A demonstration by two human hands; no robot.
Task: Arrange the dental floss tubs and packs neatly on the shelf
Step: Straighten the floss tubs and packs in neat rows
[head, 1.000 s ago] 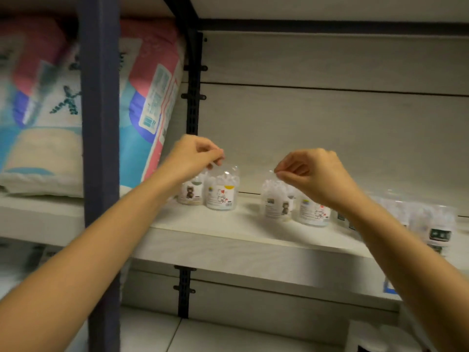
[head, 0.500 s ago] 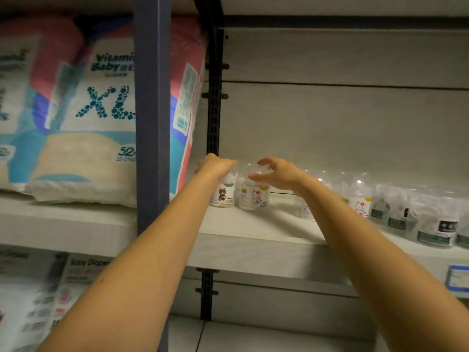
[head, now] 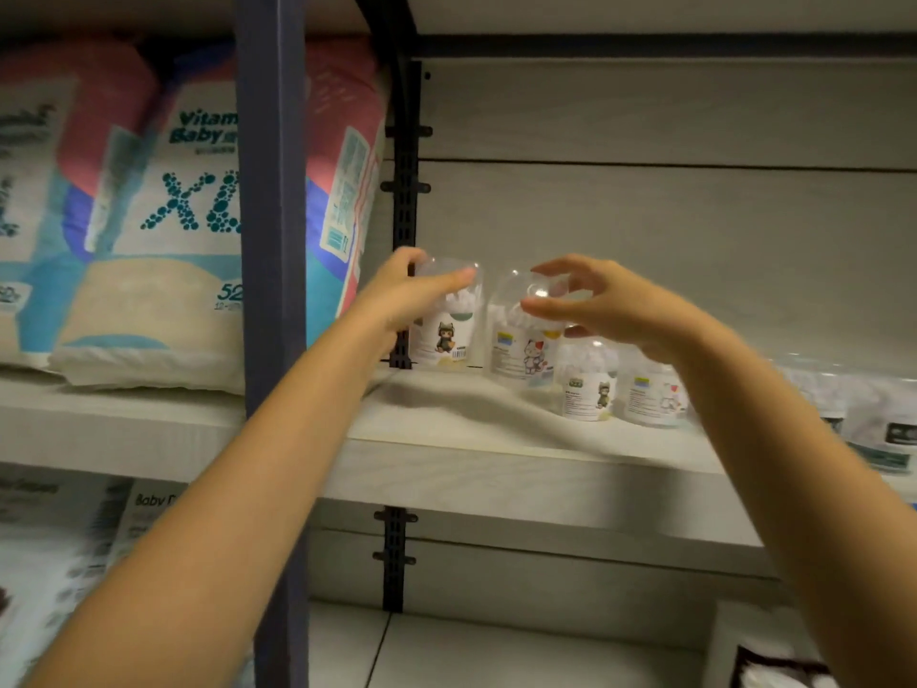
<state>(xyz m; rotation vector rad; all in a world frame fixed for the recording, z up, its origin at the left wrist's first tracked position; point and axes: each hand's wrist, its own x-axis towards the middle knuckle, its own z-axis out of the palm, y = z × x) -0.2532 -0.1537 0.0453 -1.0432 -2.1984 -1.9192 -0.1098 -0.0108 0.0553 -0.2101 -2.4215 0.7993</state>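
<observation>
- A large soft diaper pack (head: 149, 230) in white, teal and pink plastic, printed "XL", fills the left bay.
- A similar blurred pack (head: 30, 191) sits at the far left edge, touching the first.
- A dark blue-grey upright post (head: 270, 290) crosses in front of the "XL" pack, top to bottom.
- A black slotted metal rail (head: 406, 191) runs up the back wall just right of that pack.
- Pale grey wood-look back panels (head: 645, 230) meet at horizontal seams.
- Pale packs printed "Baby D…" (head: 149, 508) sit one level below, blurred.
- A light tiled floor (head: 496, 652) shows at the bottom.
</observation>
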